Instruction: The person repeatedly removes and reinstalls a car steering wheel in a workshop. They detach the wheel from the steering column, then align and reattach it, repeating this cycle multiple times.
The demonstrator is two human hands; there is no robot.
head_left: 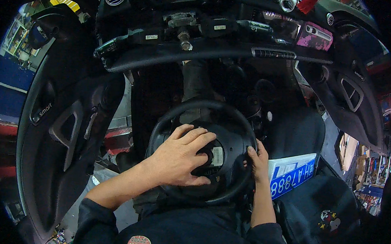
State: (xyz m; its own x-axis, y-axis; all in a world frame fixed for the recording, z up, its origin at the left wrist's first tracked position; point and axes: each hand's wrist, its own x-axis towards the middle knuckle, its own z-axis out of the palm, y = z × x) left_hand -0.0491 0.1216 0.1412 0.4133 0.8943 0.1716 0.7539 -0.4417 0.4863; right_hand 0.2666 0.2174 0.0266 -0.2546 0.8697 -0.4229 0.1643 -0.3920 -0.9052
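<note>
A black steering wheel [235, 124], off its column, lies over my lap. My right hand [259, 160] is closed round the right side of its rim, thumb on the near face. Across the wheel's hub reaches my left hand [187, 154], fingers spread and back of the hand up; it seems to rest on the hub, though its palm side is hidden. A pale label [217, 156] shows in the hub beside the left fingertips. Beyond the wheel, the bare steering column shaft [184, 41] sticks out of the dashboard between two stalks.
The dashboard [163, 59] spans the far side. An open door [50, 110] stands at the left, another door [351, 95] at the right. On the right seat lie a blue licence plate [296, 177] and a dark bag [319, 210]. My leg [195, 82] extends into the footwell.
</note>
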